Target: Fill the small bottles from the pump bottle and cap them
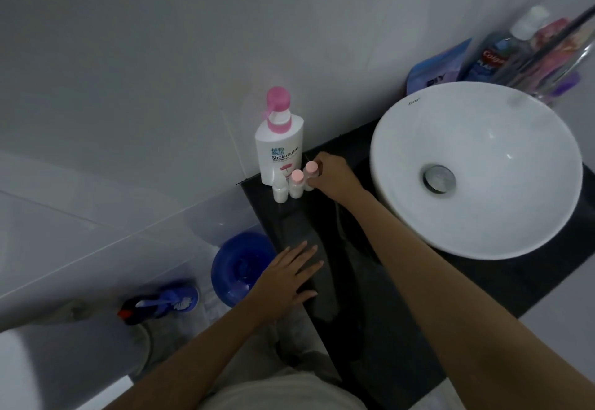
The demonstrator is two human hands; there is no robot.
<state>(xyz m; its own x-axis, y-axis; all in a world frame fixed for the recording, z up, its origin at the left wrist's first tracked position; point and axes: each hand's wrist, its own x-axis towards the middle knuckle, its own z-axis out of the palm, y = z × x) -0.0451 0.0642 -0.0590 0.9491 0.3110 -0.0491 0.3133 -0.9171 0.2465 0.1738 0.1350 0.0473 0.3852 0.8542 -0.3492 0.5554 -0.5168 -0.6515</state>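
While I look down from the head camera, a dark worktop (380, 281) runs along a pale tiled wall, with a round white basin (531, 216) sitting on it to the right. At the worktop's far left corner a white pump bottle (279, 149) with a pink pump head stands upright against the wall. Just in front of it, three small bottles stand in a tight row, touching or nearly so. I see the left small bottle (280, 191) with a pale top, the middle small bottle (296, 184) with a pink cap, and the right small bottle (309, 175) also with a pink cap. My right hand (335, 178) reaches in from the right, its fingers narrowed around the right small bottle; I cannot tell how firmly it grips. My left hand (288, 279) lies flat and wide open on the near edge of the worktop, holding nothing. Below the worktop, a blue bucket (238, 268) sits on the floor.
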